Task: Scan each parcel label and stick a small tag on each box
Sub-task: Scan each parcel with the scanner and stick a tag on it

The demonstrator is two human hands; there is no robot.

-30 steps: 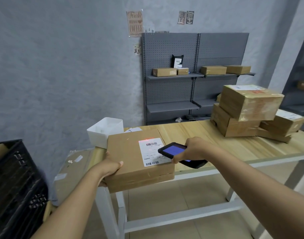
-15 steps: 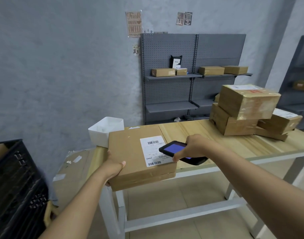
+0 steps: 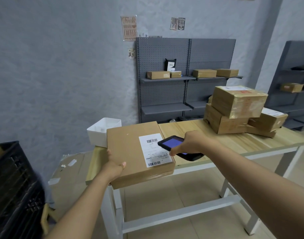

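The right grip [image 3: 192, 144] clasps a black handheld scanner with a lit blue screen [image 3: 172, 143] over the white label [image 3: 153, 150]; the left grip [image 3: 114, 165] grasps the flat brown cardboard box [image 3: 135, 152] overhanging the pale wooden surface [image 3: 251, 144]. Released, it could tip off.

Matt cardboard box [image 3: 130, 152], glossy-screened scanner [image 3: 172, 144], pale wood-grain table [image 3: 234, 142].

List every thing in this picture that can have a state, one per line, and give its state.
Flat box: closed, lying flat on the table corner, label up.
Label: stuck flat, barcodes visible.
Scanner: screen lit blue, pointing at the label.
Left hand: gripping the flat box's near edge.
Right hand: gripping the scanner.
White bin: open-topped, upright.
Stacked boxes: closed, taped, piled unevenly.
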